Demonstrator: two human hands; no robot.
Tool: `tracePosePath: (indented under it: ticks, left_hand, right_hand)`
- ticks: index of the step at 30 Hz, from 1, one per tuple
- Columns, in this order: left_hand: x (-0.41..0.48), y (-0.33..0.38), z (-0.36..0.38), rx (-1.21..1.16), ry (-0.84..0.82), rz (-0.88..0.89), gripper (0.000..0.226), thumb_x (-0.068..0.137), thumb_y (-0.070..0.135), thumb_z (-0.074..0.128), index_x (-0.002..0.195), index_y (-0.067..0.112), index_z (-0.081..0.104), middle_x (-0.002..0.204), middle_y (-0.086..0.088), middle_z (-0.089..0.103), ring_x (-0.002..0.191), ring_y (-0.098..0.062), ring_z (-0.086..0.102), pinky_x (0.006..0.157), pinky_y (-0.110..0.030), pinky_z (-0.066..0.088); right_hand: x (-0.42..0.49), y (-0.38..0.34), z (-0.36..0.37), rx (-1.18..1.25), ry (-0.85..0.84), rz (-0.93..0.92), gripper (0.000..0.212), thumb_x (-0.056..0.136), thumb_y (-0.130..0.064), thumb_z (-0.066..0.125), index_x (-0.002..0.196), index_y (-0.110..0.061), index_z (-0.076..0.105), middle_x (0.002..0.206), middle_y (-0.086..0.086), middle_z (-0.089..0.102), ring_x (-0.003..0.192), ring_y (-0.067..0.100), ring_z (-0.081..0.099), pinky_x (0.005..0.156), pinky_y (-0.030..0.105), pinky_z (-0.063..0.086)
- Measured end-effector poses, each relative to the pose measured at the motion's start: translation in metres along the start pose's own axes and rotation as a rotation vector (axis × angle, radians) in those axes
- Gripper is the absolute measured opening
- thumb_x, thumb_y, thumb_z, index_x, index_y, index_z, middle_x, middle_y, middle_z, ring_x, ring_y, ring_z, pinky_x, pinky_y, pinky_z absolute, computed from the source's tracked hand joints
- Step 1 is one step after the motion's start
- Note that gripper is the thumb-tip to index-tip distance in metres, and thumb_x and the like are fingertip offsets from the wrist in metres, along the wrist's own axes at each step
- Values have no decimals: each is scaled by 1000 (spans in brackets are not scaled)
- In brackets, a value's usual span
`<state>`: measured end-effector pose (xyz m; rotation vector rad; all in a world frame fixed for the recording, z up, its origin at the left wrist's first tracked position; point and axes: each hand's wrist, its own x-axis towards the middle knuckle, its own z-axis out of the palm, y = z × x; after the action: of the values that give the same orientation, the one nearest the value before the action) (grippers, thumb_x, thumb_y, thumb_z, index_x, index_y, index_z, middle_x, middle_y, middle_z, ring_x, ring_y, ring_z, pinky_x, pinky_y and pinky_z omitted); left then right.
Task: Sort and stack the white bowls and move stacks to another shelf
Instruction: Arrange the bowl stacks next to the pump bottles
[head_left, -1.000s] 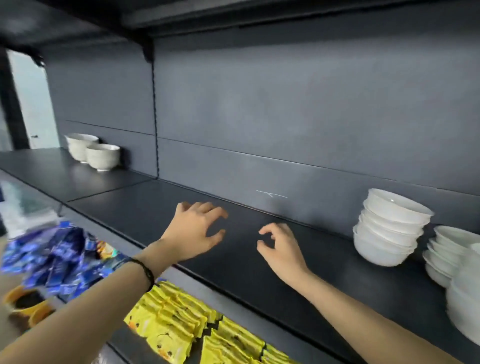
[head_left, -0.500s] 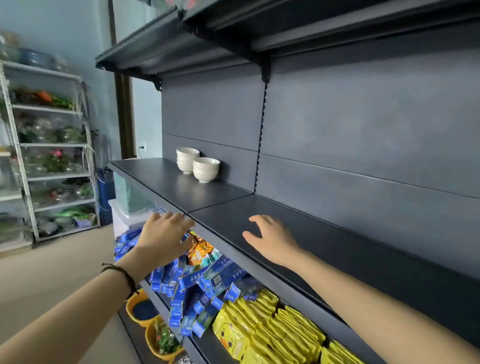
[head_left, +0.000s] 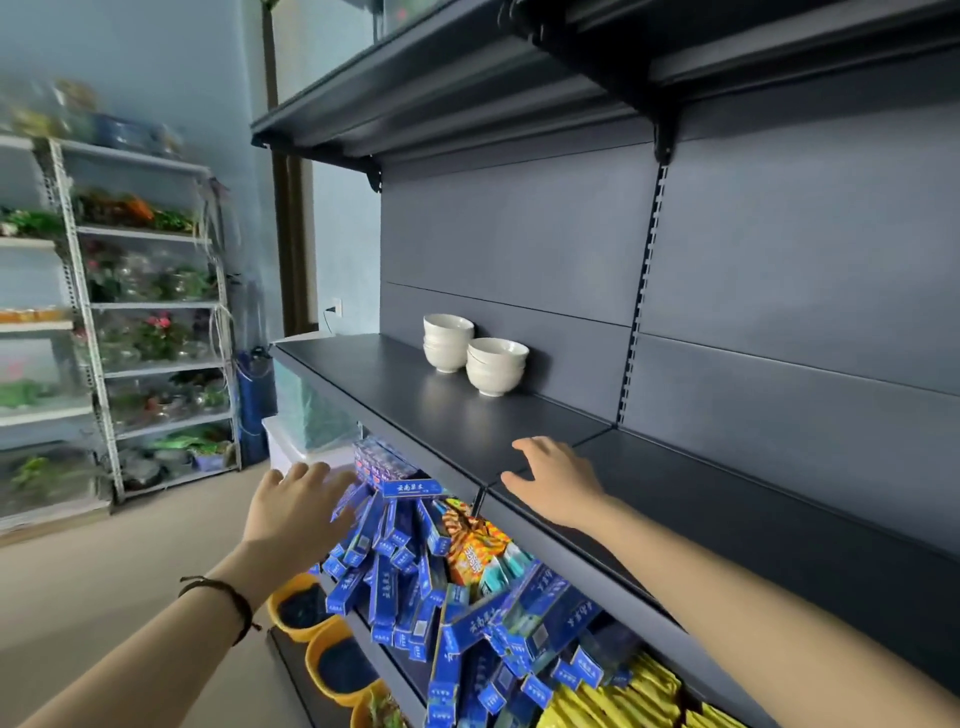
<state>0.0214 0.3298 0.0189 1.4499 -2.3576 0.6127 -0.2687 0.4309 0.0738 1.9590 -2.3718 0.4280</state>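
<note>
Head view. Matte dark grey metal shelf (head_left: 415, 395), flat and smooth, taken as landmark. On it, toward the rear panel: two stacks of glossy white bowls, round and footed; taller stack (head_left: 448, 342) further back and left, shorter, wider stack (head_left: 496, 366) just beside it, nearer. Right hand (head_left: 556, 480) laid palm down at the front edge of the shelf, fingers spread, holding nothing, well apart from the bowls. Left hand (head_left: 298, 506) held in air off the front of the shelf and lower, fingers loosely spread, empty; dark cord bracelet (head_left: 221, 605) on its wrist. Below the shelf: heaped blue cardboard boxes (head_left: 410, 566), yellow packets (head_left: 613, 701), round yellow tubs (head_left: 311, 613). Left of the shelf, across the floor: white wire rack (head_left: 98, 332), blurred.
</note>
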Motion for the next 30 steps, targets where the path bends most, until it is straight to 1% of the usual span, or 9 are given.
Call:
tracePosePath:
  ticks: [3,5,11,15,18,21,24,27,30]
  left_hand:
    - [33,-10,16,-17,65,15,33,66,40,80,94,23,75,87,-6,73,76,-29,70,67,-39,54]
    - [60,-13,23,-21,98,27,33,73,45,61,94,24,75,87,-4,73,77,-29,70,66,-39,54]
    - [166,-9,42,-155,93,111,54,80,52,35,115,28,68,112,-2,70,103,-28,65,86,-39,48]
    - [236,5,68,-186,16,102,59,84,57,28,136,36,48,136,6,54,127,-21,49,99,-34,36]
    - [276,21,87,-280,-12,114,59,88,60,34,141,35,41,143,6,47,134,-19,40,103,-34,32]
    - [303,39,106,-497,-99,146,62,92,59,45,146,31,33,150,4,40,139,-20,35,111,-36,30]
    - [327,58,118,-972,-260,143,72,90,58,53,150,29,26,154,4,34,141,-17,32,114,-38,29]
    - [354,77,128,-1475,-395,52,81,88,53,60,152,22,20,155,1,30,141,-15,32,113,-31,29]
    - [378,90,140,-1697,-483,44,107,72,67,65,154,26,9,155,0,31,140,-12,34,113,-30,29]
  right_hand:
    - [41,-3,12,58,6,48,57,98,-48,45,148,-20,36,155,2,37,140,27,36,110,47,36]
    - [70,-2,23,76,13,74,59,98,-48,46,149,-20,34,156,3,36,140,28,37,110,47,37]
    - [163,27,42,23,68,187,66,97,-54,44,148,-14,30,154,8,38,140,30,38,106,45,37]
    - [224,54,45,233,96,304,91,91,-64,47,155,-9,14,159,12,29,145,32,31,112,44,33]
    - [260,62,50,499,156,276,99,89,-59,57,157,-8,5,163,11,18,149,28,23,119,40,27]
    - [286,60,57,734,238,218,95,90,-46,65,156,-12,5,162,3,19,148,20,23,117,32,27]
    - [310,56,62,870,326,201,89,93,-38,62,156,-17,3,161,-1,16,147,12,20,111,22,21]
    - [331,50,66,1049,404,292,83,96,-42,56,156,-27,1,163,-6,11,146,8,20,105,20,20]
    - [344,46,77,1110,462,308,83,94,-41,59,154,-34,1,160,-9,16,142,9,28,103,22,25]
